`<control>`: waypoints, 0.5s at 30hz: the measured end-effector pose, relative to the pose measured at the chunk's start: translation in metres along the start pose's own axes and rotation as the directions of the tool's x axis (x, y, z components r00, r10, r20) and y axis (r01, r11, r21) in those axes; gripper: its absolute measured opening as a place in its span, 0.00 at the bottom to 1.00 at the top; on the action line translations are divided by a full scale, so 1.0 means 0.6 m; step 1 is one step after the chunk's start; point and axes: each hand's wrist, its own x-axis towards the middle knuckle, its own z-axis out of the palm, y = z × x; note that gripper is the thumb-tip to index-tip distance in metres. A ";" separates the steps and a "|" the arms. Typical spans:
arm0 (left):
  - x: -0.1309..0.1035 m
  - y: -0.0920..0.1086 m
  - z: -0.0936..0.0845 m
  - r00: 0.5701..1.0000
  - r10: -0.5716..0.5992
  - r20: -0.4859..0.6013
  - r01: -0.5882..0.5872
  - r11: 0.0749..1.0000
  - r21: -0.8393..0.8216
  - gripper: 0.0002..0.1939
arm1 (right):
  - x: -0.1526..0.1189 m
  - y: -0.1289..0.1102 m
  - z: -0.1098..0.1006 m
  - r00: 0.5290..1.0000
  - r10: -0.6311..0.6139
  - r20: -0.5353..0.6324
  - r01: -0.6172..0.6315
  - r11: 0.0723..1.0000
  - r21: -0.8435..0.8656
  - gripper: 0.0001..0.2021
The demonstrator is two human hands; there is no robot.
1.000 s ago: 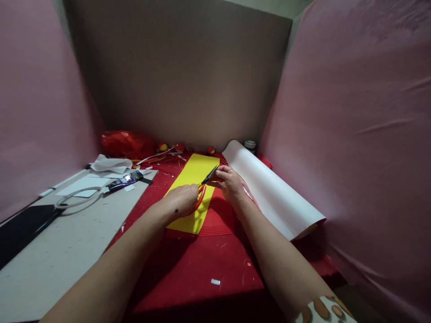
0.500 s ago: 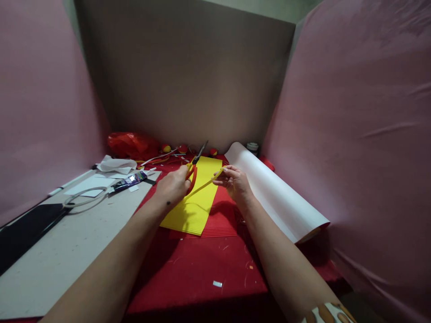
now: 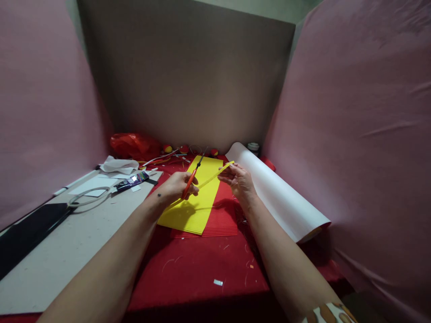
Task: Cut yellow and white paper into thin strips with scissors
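Near the centre of the frame, the left hand [image 3: 177, 185] has its grip closed around the orange handles of the scissors [image 3: 189, 183], whose dark blades point toward the upper middle and seem to lie together. The right hand [image 3: 239, 181], right of centre, pinches a narrow ridged yellow strip [image 3: 213, 176] near its upper end. The strip slants down to the left hand, whose fingers seem to hold it beside the handles, and its lower end shows beyond them. It hangs above the yellow sheet [image 3: 183, 220], which overlaps a ridged red sheet [image 3: 222, 220] on the red-covered table [image 3: 198, 278].

The main risk looks to be the left hand's double duty: if its fingers loosen on the strip to steady the scissors, the strip could slip or twist. Pulling the two hands apart too hard could crease or tear such thin stuff. If the blades open and swing right, they could nick the strip or the right fingertips. A drooping end could also snag on the handles. The white roll [image 3: 276, 193], at right, leaves the right forearm little spare room, so a sideways sweep could nudge it.
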 end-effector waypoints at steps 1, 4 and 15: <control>-0.001 0.002 0.001 1.000 0.002 -0.011 -0.002 1.000 -0.002 0.10 | -0.001 0.003 0.002 1.000 0.010 0.013 -0.010 1.000 -0.012 0.04; -0.004 0.008 0.007 0.999 0.010 -0.040 -0.010 1.000 0.003 0.09 | -0.004 0.014 0.008 0.999 0.034 0.031 -0.033 0.998 -0.055 0.06; 0.014 -0.016 0.001 0.996 0.042 -0.076 -0.032 0.992 0.126 0.10 | -0.004 0.018 0.009 1.000 -0.003 -0.017 0.001 0.994 -0.106 0.04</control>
